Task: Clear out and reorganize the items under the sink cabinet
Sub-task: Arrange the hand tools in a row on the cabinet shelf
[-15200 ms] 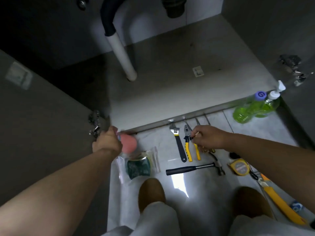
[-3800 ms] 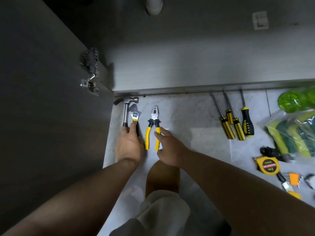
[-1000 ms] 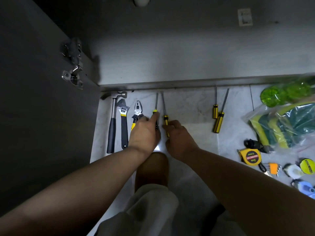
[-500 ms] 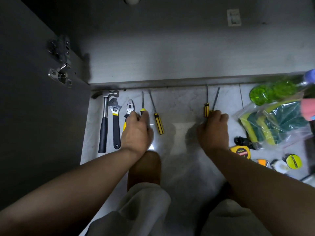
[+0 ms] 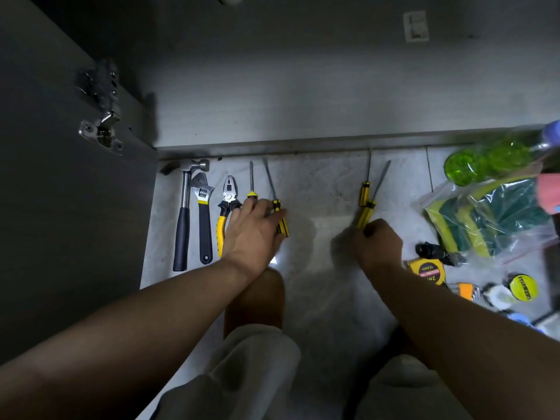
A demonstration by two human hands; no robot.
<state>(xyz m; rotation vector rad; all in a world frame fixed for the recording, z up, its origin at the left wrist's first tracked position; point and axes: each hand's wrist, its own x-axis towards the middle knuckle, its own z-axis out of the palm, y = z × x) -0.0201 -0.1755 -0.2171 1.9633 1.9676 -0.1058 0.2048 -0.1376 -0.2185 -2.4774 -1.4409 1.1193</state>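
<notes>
A hammer (image 5: 183, 219), a wrench (image 5: 203, 213) and pliers (image 5: 225, 207) are laid side by side on the pale floor (image 5: 321, 183). Next to them a first screwdriver (image 5: 251, 180) and a second screwdriver (image 5: 274, 195) are touched at the handles by the flat left hand (image 5: 253, 231). Further right, a slanted screwdriver (image 5: 368, 212) is gripped by the right hand (image 5: 378, 244), just beside a straight screwdriver (image 5: 365, 192). A green bottle (image 5: 485, 160), a bag of sponges (image 5: 491, 219) and a tape measure (image 5: 427, 269) are seen at the right.
</notes>
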